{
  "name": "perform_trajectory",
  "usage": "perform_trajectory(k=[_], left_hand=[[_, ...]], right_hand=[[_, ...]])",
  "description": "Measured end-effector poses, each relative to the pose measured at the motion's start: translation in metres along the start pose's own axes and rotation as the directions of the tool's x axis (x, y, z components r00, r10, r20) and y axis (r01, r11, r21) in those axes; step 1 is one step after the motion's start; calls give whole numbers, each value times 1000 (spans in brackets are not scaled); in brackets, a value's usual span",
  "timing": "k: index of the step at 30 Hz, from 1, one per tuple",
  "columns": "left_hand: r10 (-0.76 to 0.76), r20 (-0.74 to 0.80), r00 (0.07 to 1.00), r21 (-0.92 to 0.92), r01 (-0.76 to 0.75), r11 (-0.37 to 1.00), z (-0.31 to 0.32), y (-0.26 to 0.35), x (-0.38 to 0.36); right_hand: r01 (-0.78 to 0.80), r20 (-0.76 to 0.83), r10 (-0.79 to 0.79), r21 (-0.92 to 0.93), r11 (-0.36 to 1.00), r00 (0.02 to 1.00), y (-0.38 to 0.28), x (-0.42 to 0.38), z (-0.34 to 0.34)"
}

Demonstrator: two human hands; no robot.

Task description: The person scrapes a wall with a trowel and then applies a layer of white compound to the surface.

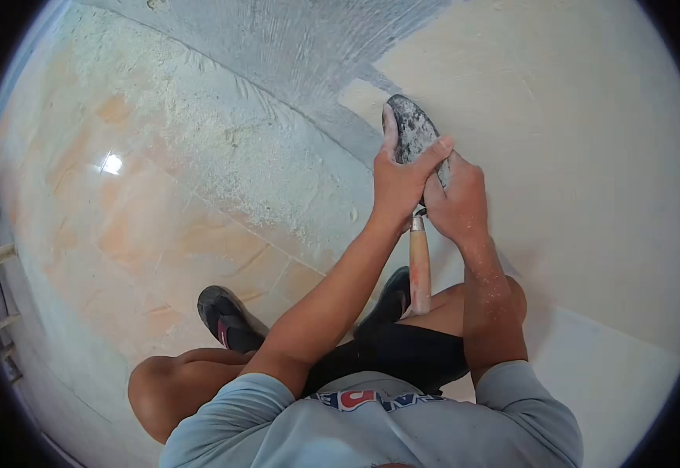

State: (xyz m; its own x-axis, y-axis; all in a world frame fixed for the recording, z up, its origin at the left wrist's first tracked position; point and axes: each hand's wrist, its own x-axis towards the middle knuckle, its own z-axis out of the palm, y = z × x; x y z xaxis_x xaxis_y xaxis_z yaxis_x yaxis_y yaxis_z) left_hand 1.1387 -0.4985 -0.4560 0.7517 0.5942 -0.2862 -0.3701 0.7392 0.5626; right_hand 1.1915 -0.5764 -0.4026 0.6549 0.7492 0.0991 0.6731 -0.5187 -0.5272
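Note:
Both hands grip a dark trowel blade (416, 131) spotted with pale plaster, held close to the wall. My left hand (401, 183) is closed on the blade's left side, its fingers mostly hidden behind it. My right hand (457, 195) is closed round the blade's lower right part, touching my left hand. The trowel's wooden handle (419, 269) points down toward my lap. Whitish dust covers some of my fingers.
Smooth cream plaster (582, 179) covers the wall at right, beside rough grey surface (301, 47) at the top. Crumbs and powder lie on the orange-and-white tiled floor (160, 226) at left. My shoes (227, 316) rest on the floor below.

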Motion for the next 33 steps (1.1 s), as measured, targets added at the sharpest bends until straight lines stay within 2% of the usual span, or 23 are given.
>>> perform_trajectory(k=[2,6,12,16,17,20,21,23,25,26,28,29,31,32,33], left_hand=[[-9,15,1000,4,9,1000,2,0,-3],[-10,32,999,-33,11,999,7,-2,-5],[16,14,1000,6,-16,1000,6,-7,-2],[8,30,1000,-58,-6,998,-1,-10,4],[-2,38,999,-57,4,998,0,-11,1],[-30,13,999,18,29,999,3,-4,-2],[2,-1,1000,12,-2,1000,5,-6,-1],[21,-36,999,67,-19,998,-1,-13,4],[-51,51,997,-44,54,998,-15,-8,14],[-36,29,999,-68,38,997,-8,-2,8],[-23,8,1000,23,23,999,-5,-4,5],[-7,-8,1000,111,7,994,-2,-6,2],[-40,-4,999,8,40,999,1,-11,-1],[1,-8,1000,39,0,999,-4,-13,4],[-36,24,999,-6,36,999,-9,-8,6]], right_hand=[[-66,4,66,-27,997,998,-3,-2,-4],[-67,-9,66,-43,997,998,-1,-4,-8],[-41,-5,41,-15,999,999,3,-4,-6],[-11,-32,7,-127,992,999,7,-1,3],[-48,-18,47,-98,994,999,8,-2,3],[-25,3,25,-104,994,1000,-1,-5,-6],[-44,-5,44,-21,999,999,-1,-4,-5],[-50,6,50,-27,998,999,-1,-1,1],[-41,-8,41,-114,993,999,12,4,14],[-49,-8,48,-118,992,999,11,-1,9],[-76,7,77,-85,993,997,1,-1,2],[-9,-28,7,-67,998,1000,2,-4,0],[-22,-13,22,-41,999,1000,0,-1,1],[-51,3,51,-24,998,999,0,-2,-1],[-29,-18,29,-50,998,999,3,-1,6]])
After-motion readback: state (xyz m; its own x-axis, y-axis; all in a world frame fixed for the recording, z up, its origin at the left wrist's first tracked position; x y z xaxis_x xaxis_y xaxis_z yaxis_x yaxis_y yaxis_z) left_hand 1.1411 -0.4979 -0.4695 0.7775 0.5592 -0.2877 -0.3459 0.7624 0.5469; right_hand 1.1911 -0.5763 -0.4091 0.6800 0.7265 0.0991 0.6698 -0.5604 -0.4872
